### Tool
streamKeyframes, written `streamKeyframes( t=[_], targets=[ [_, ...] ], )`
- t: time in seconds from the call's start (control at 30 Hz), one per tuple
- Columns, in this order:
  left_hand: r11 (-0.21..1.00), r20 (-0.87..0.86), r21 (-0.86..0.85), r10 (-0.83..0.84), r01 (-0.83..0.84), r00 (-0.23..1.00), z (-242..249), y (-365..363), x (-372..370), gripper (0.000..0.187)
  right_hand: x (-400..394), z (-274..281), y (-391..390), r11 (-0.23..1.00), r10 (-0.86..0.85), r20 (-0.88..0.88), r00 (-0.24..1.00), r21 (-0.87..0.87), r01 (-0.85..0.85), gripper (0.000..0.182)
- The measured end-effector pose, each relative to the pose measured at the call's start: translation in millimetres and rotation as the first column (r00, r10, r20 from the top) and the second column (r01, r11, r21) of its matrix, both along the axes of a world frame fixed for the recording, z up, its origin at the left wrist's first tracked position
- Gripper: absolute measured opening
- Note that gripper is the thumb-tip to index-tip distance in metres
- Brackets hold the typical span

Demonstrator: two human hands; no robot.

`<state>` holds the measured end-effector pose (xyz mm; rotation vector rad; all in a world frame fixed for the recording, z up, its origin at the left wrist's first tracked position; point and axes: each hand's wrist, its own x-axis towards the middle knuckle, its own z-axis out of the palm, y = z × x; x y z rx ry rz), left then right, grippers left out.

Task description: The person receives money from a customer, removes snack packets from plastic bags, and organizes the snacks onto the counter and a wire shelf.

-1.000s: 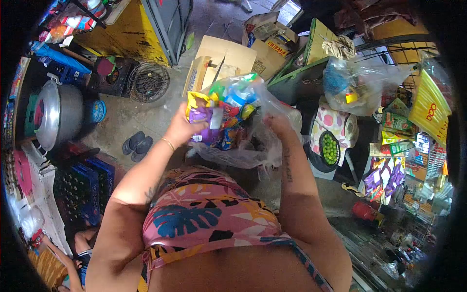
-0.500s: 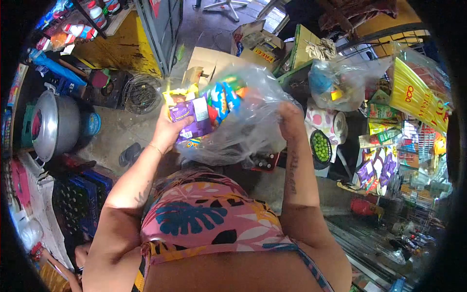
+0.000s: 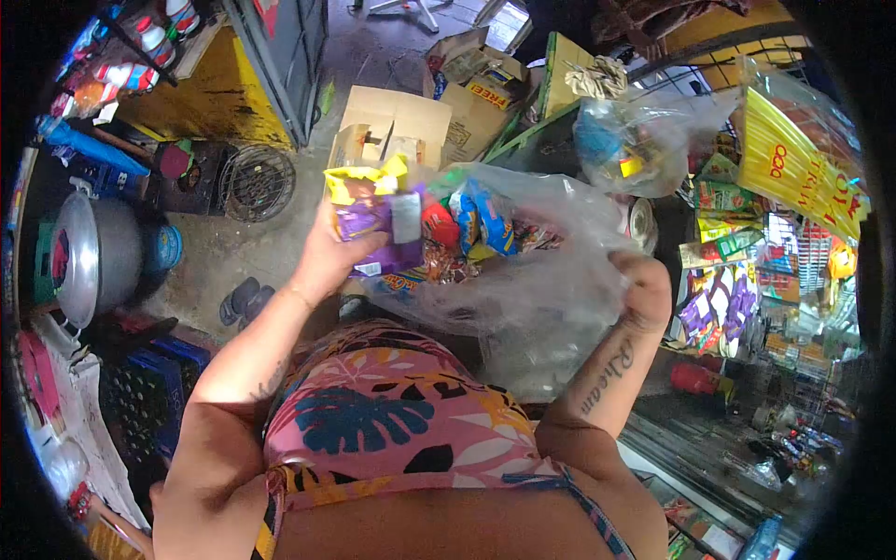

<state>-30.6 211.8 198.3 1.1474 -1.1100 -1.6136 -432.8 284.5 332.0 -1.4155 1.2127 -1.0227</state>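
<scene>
My left hand grasps a flat, glossy purple packet, long axis pointing away from me, at the left side of the clear plastic bag. My right hand, farther from the packet, is clenched on the bag's thin, crinkled right side. Blur hides whether the yellow wrapping belongs to the packet. A shiny blue packet bulges within the bag.

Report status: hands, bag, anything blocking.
Left hand grips purple packet. Right hand grips clear plastic bag. Colourful packets inside. Nothing visibly blocking hands.
</scene>
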Motion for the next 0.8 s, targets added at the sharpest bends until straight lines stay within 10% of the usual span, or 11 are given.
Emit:
streamKeyframes(
  t=[0.07, 0.17, 0.47, 0.57, 0.8],
  targets=[
    [0.997, -0.023, 0.025, -0.068, 0.069, 0.997, -23, -1, -22, 0.064, -30, -2, 7, 0.907, -0.055, -0.524, 0.85, 0.329, 0.262, 0.03],
    [0.984, 0.176, 0.024, -0.179, 0.177, 0.968, -45, 0, -45, 0.062, -43, -19, 22, 0.801, 0.129, -0.866, 0.484, 0.379, 0.463, 0.025],
    [0.971, 0.057, 0.085, -0.228, 0.223, 0.972, -58, 14, -68, 0.063, -28, -19, 31, 0.787, 0.012, -0.941, 0.339, 0.218, 0.577, 0.022],
    [0.983, 0.05, 0.087, -0.169, 0.165, 0.984, -41, 11, -64, 0.062, -15, -23, 28, 0.885, -0.293, -0.634, 0.716, 0.103, 0.453, 0.013],
    [0.995, -0.124, -0.018, 0.092, -0.095, 0.988, 36, -8, -23, 0.059, 14, 19, -5, 0.888, -0.44, -0.231, 0.868, -0.254, 0.383, 0.003]
  ],
)
